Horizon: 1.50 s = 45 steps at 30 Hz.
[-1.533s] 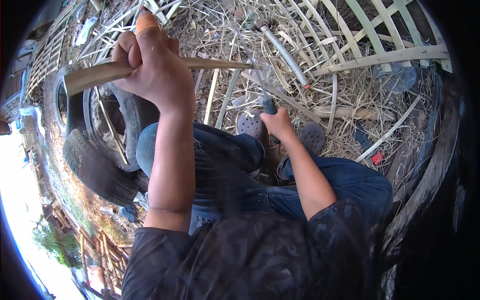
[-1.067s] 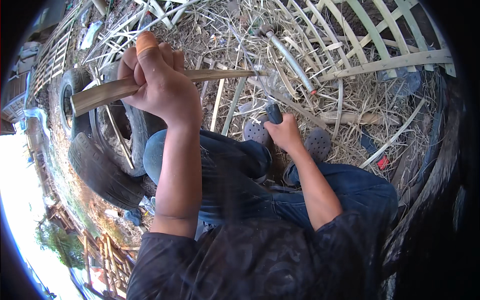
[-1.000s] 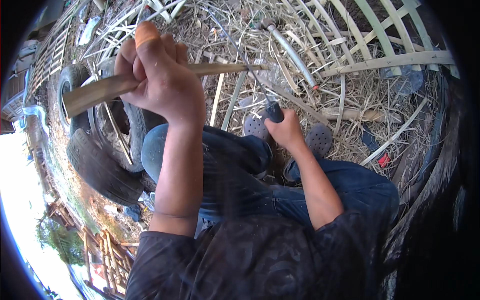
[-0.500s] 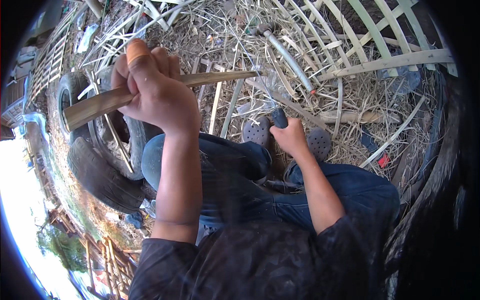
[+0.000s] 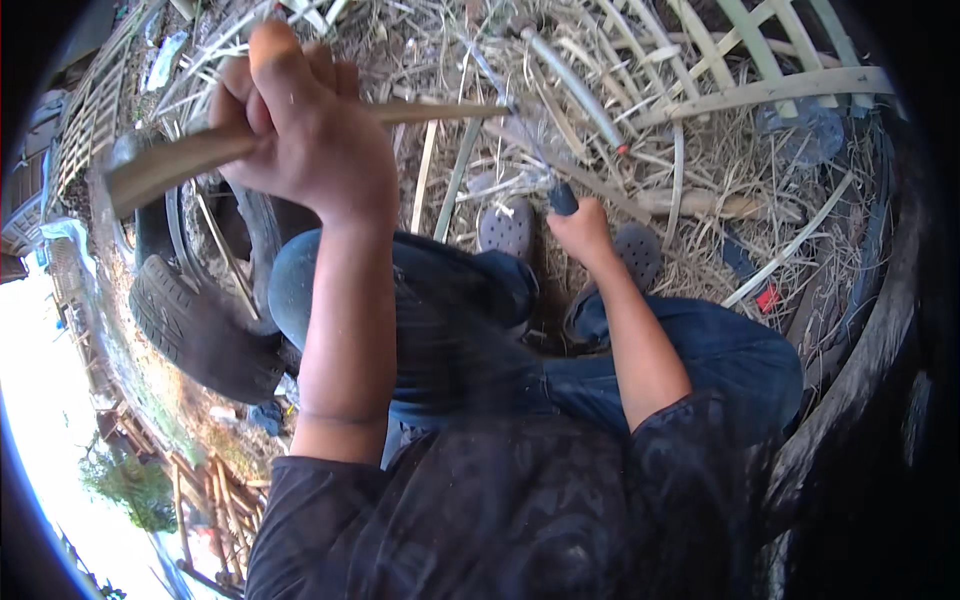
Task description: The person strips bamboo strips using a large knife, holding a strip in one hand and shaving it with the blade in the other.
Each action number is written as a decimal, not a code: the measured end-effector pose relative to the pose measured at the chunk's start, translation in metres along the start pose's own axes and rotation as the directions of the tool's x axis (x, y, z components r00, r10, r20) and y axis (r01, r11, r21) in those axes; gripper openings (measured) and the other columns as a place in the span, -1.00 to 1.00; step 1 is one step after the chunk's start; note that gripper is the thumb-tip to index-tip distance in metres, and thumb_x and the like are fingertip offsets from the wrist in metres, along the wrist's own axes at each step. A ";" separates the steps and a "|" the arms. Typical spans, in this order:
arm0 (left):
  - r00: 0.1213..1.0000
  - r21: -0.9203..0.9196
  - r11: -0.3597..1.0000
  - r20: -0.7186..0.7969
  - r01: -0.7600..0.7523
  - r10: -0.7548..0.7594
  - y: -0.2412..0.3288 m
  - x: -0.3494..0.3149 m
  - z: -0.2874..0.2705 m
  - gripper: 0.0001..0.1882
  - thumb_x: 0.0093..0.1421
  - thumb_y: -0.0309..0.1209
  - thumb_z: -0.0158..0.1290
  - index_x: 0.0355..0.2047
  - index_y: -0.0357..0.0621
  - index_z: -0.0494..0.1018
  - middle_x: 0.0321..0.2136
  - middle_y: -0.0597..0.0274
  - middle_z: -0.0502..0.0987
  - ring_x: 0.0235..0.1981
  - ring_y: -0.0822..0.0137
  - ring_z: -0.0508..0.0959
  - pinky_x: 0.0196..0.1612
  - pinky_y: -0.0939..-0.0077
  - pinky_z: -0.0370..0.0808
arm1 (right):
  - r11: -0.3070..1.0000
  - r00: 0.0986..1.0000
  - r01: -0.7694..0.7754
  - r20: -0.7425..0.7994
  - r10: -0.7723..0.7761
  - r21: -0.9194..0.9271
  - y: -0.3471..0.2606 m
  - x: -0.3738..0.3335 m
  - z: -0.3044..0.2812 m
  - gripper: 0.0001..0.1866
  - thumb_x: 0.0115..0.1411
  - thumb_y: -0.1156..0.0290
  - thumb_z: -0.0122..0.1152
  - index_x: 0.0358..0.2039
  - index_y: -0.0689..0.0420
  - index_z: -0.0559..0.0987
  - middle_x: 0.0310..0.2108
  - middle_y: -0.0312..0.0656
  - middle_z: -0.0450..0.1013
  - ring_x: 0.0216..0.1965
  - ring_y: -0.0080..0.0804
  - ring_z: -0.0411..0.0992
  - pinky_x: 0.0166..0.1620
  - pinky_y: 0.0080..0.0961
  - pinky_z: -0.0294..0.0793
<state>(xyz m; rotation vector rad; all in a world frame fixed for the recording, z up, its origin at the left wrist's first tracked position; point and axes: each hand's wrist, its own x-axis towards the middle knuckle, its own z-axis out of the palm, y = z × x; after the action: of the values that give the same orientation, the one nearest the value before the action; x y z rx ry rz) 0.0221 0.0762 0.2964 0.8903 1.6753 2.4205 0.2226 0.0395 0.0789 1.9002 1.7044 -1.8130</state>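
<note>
My left hand (image 5: 300, 120) is closed round a split bamboo stick (image 5: 185, 163), its fingers wrapped and an orange covering on the thumb. The stick's wide end juts out to the left, and its tapered end points right. In my right hand (image 5: 583, 230), near my feet, is the dark handle of a long-bladed knife (image 5: 564, 198). Its thin blade slants up and to the left, crossing the stick's narrow tip in the picture. Whether blade and tip touch I cannot tell.
Old tires (image 5: 205, 335) lie to my left. A woven bamboo lattice (image 5: 760, 95) stands at the far right, with a grey pipe (image 5: 577, 92) beside it. Bamboo shavings and strips (image 5: 735, 210) litter the ground around my grey clogs (image 5: 506, 230). A clear plastic bottle (image 5: 815, 135) lies farther right.
The whole view has shifted, so everything sits higher. My left hand and the stick have risen slightly more than the background. Both hands keep their holds.
</note>
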 end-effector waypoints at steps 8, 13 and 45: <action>0.998 0.000 1.000 -0.063 0.016 -0.016 -0.002 -0.002 -0.002 -0.70 0.11 -0.56 -0.04 -0.71 -0.03 0.18 -0.82 0.47 0.10 -0.82 0.60 0.07 -0.78 0.63 0.11 | 0.982 0.982 0.191 -0.005 -0.191 0.013 -0.026 -0.022 0.005 -0.72 -0.12 0.32 0.18 -0.59 0.34 0.53 -0.65 0.12 0.45 -0.52 0.04 0.50 -0.41 -0.25 0.45; 1.000 -0.022 1.000 0.012 0.012 -0.011 0.001 0.002 -0.005 -0.66 0.13 -0.53 -0.04 -0.72 -0.01 0.14 -0.82 0.49 0.03 -0.82 0.60 0.04 -0.78 0.65 0.04 | 0.987 0.994 0.084 -0.057 -0.092 -0.135 0.000 -0.001 -0.003 -0.72 -0.12 0.31 0.19 -0.59 0.33 0.53 -0.63 0.14 0.46 -0.49 0.04 0.50 -0.37 -0.21 0.46; 1.000 -0.021 1.000 -0.030 0.006 -0.007 -0.003 0.007 -0.017 -0.66 0.15 -0.55 -0.05 -0.71 -0.01 0.15 -0.82 0.50 0.06 -0.83 0.62 0.02 -0.79 0.67 -0.01 | 0.982 0.999 0.000 -0.044 -0.008 -0.186 -0.010 -0.020 -0.003 -0.74 -0.11 0.28 0.19 -0.56 0.26 0.56 -0.55 0.15 0.48 -0.40 0.09 0.50 -0.28 -0.18 0.48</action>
<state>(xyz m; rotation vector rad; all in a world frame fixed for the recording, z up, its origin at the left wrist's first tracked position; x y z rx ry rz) 0.0072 0.0656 0.2929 0.8489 1.6568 2.4544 0.2232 0.0322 0.1002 1.8752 1.8205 -1.5603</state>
